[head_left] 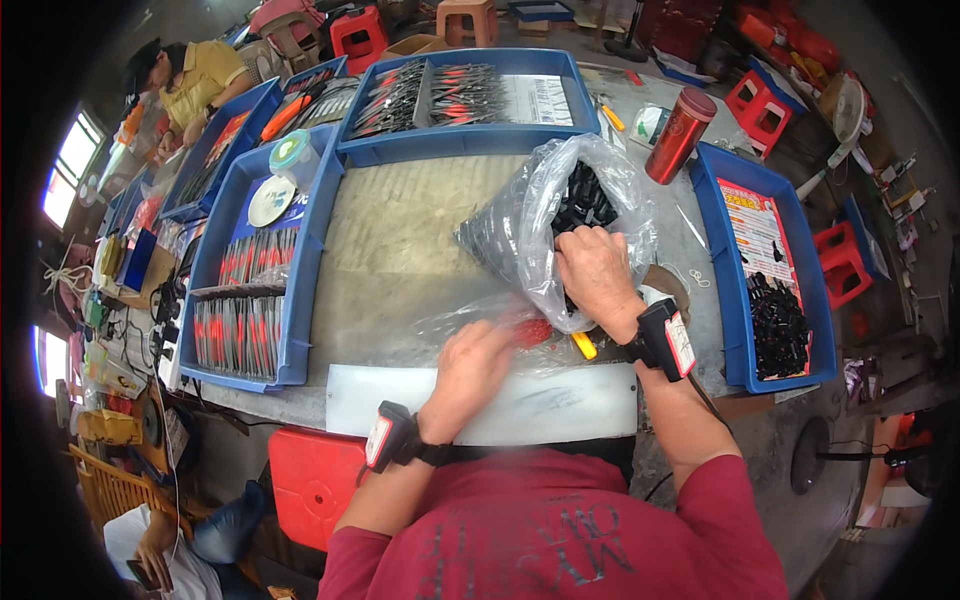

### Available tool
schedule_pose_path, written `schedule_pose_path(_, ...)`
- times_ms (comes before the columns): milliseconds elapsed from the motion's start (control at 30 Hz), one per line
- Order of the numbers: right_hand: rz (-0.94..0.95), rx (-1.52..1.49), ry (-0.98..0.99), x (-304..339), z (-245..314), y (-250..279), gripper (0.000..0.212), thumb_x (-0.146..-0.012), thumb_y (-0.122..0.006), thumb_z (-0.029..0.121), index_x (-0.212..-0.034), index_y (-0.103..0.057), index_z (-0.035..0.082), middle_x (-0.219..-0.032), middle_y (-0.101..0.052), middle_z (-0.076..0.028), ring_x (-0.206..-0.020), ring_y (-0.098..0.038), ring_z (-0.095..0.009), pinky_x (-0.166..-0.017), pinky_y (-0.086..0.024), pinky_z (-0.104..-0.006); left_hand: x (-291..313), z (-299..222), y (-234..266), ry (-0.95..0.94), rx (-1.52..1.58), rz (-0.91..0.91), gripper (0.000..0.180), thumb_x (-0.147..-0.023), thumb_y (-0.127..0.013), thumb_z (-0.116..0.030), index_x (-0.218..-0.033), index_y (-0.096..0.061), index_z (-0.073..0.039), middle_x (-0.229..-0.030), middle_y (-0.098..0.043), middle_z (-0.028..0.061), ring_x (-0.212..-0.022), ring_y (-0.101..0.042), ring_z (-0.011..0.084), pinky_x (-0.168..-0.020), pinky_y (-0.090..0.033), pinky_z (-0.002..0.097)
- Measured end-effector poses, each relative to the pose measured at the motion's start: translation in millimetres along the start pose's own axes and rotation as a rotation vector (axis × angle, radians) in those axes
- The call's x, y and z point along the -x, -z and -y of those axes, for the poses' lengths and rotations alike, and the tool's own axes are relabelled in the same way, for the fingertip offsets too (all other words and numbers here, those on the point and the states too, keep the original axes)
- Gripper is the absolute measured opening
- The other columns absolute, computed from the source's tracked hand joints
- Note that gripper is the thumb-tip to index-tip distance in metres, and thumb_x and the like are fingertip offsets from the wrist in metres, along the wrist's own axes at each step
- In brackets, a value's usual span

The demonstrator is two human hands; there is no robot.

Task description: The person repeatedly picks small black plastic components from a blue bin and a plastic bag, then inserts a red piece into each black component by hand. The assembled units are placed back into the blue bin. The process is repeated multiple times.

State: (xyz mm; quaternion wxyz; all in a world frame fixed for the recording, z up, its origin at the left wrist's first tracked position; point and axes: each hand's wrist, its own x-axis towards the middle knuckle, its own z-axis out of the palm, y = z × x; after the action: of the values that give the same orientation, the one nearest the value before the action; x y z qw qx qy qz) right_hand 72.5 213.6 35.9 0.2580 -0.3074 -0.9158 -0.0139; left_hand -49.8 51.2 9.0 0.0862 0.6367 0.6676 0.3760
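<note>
A clear plastic bag (540, 190) of small black plastic parts (583, 200) leans on the table with its mouth toward me. My right hand (600, 272) is at that mouth, over the rim and against the black parts. Its fingers curl inward and their tips are hidden, so what they hold does not show. Lower left, my left hand (468, 372) hovers over loose clear film by the white board (490, 410). Motion smears its fingertips. Next to it is a blurred red item (532, 332), and a yellow-handled tool (584, 346) lies below the bag.
Blue trays with red-and-black pieces stand at the left (312, 330) and the back (460, 145). A right-hand blue tray (735, 340) holds a heap of black parts (777, 325). A red flask (682, 135) stands behind the bag. Another person (205, 80) sits far left.
</note>
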Motion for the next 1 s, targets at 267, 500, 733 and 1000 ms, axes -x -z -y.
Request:
schedule_pose_path(267,-0.059,-0.043,0.017,1,-2,1,0.006,-0.07,-0.059,0.011,-0.073,-0.054,0.008,-0.072,-0.052,-0.006,-0.074,-0.051,-0.024,-0.066,-0.034,-0.0357,-11,1,-15,-0.037,-0.132,0.065,0.01,-0.07,-0.06,-0.01,-0.08,-0.06,-0.009,-0.076,-0.054,0.0068,-0.076,-0.054,0.0264,-0.065,-0.044,0.037)
schedule_pose_path(500,-0.097,-0.419,-0.129,4,2,15,0.007,-0.066,-0.056,0.005,-0.068,-0.049,0.005,-0.065,-0.055,-0.01,-0.064,-0.055,-0.029,-0.059,-0.039,-0.039,-10,0,-21,-0.012,-0.122,0.086,0.005,-0.07,-0.052,-0.007,-0.075,-0.054,-0.006,-0.077,-0.051,0.0093,-0.075,-0.052,0.0295,-0.065,-0.042,0.041)
schedule_pose_path(733,0.055,-0.788,-0.378,26,3,49,0.012,-0.073,-0.054,0.003,-0.085,-0.051,0.001,-0.059,-0.048,-0.004,-0.054,-0.047,-0.01,-0.051,-0.038,-0.0245,-9,-2,-14,0.0,0.029,0.048,0.004,-0.073,-0.057,-0.005,-0.076,-0.053,-0.005,-0.075,-0.051,0.0099,-0.073,-0.052,0.0291,-0.062,-0.043,0.0361)
schedule_pose_path(1000,0.069,-1.232,-0.533,59,-9,60,0.036,-0.078,-0.048,-0.002,-0.114,-0.047,-0.002,-0.069,-0.047,0.001,-0.064,-0.049,-0.006,-0.059,-0.039,-0.0186,-7,-3,-12,0.162,0.216,0.001,0.004,-0.071,-0.056,-0.002,-0.075,-0.055,-0.001,-0.064,-0.053,0.0087,-0.054,-0.05,0.0174,-0.051,-0.042,0.0278)
